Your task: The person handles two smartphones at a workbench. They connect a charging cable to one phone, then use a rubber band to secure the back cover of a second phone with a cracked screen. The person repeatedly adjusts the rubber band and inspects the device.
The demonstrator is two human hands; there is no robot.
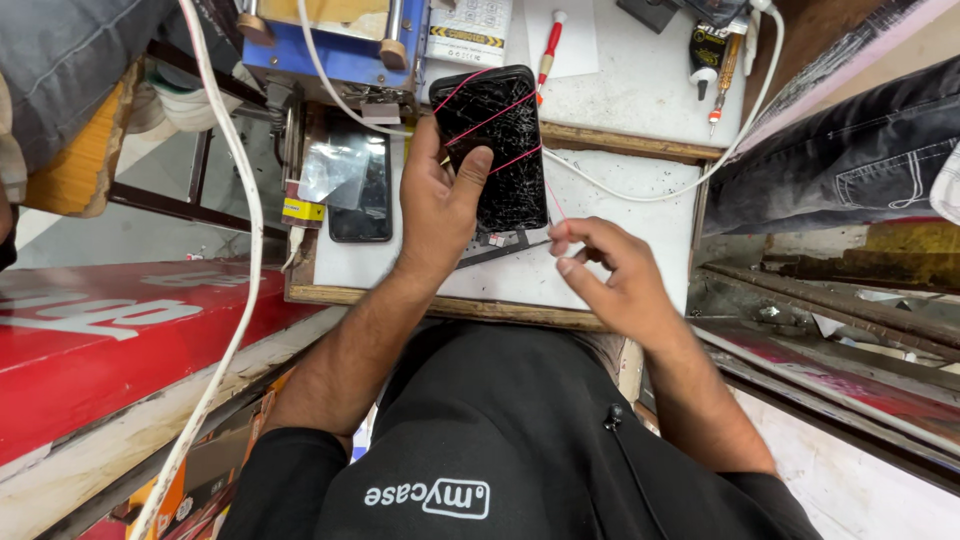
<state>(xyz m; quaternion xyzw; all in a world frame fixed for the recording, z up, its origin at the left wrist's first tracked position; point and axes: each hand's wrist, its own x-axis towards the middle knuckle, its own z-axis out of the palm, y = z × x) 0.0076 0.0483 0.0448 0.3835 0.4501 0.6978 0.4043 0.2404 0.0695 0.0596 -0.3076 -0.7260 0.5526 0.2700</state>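
Your left hand (440,205) is closed around a black smartphone with a shattered screen (492,145), thumb pressed flat on the glass, fingers wrapped behind it. A thin pink thread (490,118) crosses the cracked screen in several lines just above your thumb. Your right hand (610,275) pinches the thread's loose end between thumb and fingertips, the other fingers loosely curled. Left of your left hand lies a second dark phone (362,190) under a clear film. Beyond the fingers sit a red-handled screwdriver (548,45) and a white cable (640,185) on the white worktop (650,90)
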